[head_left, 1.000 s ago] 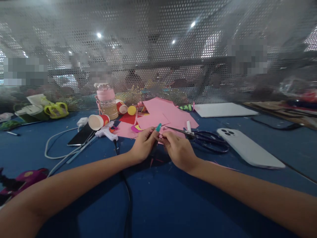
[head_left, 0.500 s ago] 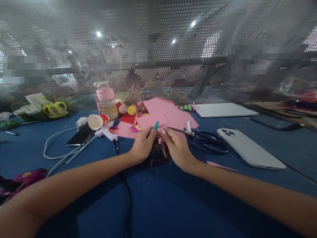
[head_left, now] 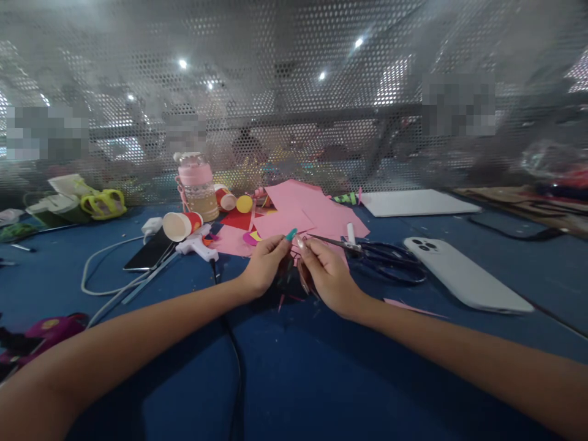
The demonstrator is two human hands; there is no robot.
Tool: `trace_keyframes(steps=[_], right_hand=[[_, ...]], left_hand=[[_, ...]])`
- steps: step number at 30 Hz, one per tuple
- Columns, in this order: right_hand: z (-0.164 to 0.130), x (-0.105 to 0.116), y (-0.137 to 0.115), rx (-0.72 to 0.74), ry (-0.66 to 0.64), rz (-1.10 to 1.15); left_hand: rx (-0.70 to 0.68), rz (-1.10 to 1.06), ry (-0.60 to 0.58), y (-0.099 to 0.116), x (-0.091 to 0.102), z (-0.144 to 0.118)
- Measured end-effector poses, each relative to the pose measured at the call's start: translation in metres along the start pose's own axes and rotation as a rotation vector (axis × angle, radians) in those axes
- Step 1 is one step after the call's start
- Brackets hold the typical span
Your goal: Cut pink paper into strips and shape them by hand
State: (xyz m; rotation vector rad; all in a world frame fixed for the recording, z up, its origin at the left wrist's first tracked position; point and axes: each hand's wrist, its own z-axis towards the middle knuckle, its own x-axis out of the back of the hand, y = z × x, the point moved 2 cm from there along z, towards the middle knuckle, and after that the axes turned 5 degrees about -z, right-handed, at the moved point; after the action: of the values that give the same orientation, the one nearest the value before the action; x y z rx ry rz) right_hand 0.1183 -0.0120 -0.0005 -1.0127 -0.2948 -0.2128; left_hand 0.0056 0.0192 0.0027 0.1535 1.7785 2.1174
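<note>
Both hands meet mid-table, left hand (head_left: 264,269) and right hand (head_left: 328,275) pinching a small pink paper scrap (head_left: 296,245) between clenched fingertips, scissors (head_left: 381,254) lying at three o'clock, so a steady fold or pinch seems next.

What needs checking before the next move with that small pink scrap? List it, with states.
1. Left hand pinches the small pink paper scrap: ok.
2. Right hand pinches it too: ok.
3. Dark-handled metal scissors lie on the blue table, just right of the right hand: ok.
4. White glue gun lies apart from the left hand: ok.
5. Scrap's shape: cannot tell.
</note>
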Motion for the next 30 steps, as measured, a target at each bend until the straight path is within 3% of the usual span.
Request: trace_keyframes(steps=[7, 11, 16, 23, 27, 30], right_hand=[[-0.001, 0.006, -0.004, 0.255, 0.092, -0.312], [0.0, 0.01, -0.002, 0.368, 0.16, -0.503], [0.003, 0.012, 0.001, 0.45, 0.162, -0.692], [0.003, 0.013, 0.004, 0.28, 0.063, -0.624], [0.005, 0.009, 0.007, 0.16, -0.06, -0.446], [0.007, 0.006, 0.01, 0.075, -0.077, -0.289]], left_hand=[[0.121, -0.206, -0.146, -0.003, -0.001, -0.001], [0.104, -0.215, -0.185, -0.002, -0.002, -0.002], [0.178, -0.184, -0.237, -0.007, -0.001, 0.001], [0.137, -0.108, -0.163, -0.002, -0.002, 0.0], [0.008, -0.016, -0.054, 0.001, -0.002, 0.0], [-0.058, 0.092, -0.012, 0.003, -0.002, -0.001]])
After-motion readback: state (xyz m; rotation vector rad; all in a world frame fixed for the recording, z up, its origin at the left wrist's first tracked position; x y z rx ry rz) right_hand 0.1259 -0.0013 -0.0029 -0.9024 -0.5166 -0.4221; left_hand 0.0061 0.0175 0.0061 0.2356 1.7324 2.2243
